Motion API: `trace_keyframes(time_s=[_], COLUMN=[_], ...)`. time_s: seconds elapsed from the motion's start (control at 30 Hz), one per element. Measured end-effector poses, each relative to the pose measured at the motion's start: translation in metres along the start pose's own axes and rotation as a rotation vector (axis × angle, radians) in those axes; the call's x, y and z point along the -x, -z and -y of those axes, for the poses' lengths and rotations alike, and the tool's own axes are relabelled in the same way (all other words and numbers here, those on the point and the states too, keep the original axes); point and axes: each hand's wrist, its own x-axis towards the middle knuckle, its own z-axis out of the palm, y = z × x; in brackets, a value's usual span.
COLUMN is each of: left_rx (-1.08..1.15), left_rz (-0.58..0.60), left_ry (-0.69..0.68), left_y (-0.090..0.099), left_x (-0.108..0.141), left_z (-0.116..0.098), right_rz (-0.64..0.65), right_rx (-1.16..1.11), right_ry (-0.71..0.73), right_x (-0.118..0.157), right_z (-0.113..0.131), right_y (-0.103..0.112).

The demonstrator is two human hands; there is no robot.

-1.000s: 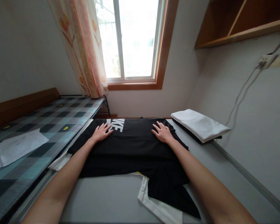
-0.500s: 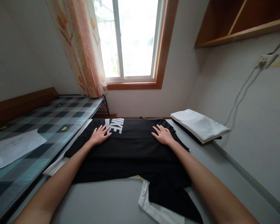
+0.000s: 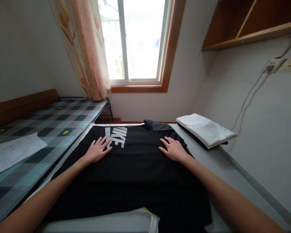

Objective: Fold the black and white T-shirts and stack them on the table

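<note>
A black T-shirt with large white lettering lies spread over the light grey tabletop. My left hand rests on it, fingers spread, just beside the lettering. On the other side of the shirt, my right hand also lies with its fingers stretched out over the fabric. Neither hand grips anything. Along the far edge, near the neck end, the dark cloth is bunched. White fabric shows under the shirt at its far edge and at the near edge, where part of the shirt runs out of view.
At the back right, a folded white cloth lies on something black. To the left stands a bed with a checked mattress and papers on it. A wooden shelf hangs at upper right. A cable runs down the right wall.
The shirt has slid towards me, and both hands have come nearer with it. Its far edge now shows a bunched dark fold and a strip of white fabric behind.
</note>
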Motion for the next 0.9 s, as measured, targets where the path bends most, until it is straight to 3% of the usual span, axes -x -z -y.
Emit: trace_keyframes(time_s=[0.17,0.37,0.6,0.77,0.9], left_rx=[0.008,0.080,0.117,0.120,0.131], left_rz=[-0.103,-0.312,-0.372,-0.380,-0.396], left_ry=[0.013,0.045,0.036,0.038,0.027], left_y=[0.011,-0.004,-0.011,-0.010,-0.010], left_x=[-0.012,-0.036,-0.035,-0.034,-0.035], left_z=[-0.008,-0.009,-0.011,-0.011,-0.011], right_rz=[-0.069,-0.105,0.024,-0.119,-0.161], right_rx=[0.013,0.030,-0.140,-0.400,-0.489], right_ry=[-0.038,-0.183,-0.306,-0.401,-0.409], right_x=[-0.028,-0.085,-0.133,-0.154,-0.164], right_z=[-0.009,-0.038,-0.063,-0.068,-0.069], right_y=[0.018,0.023,0.011,0.003,0.002])
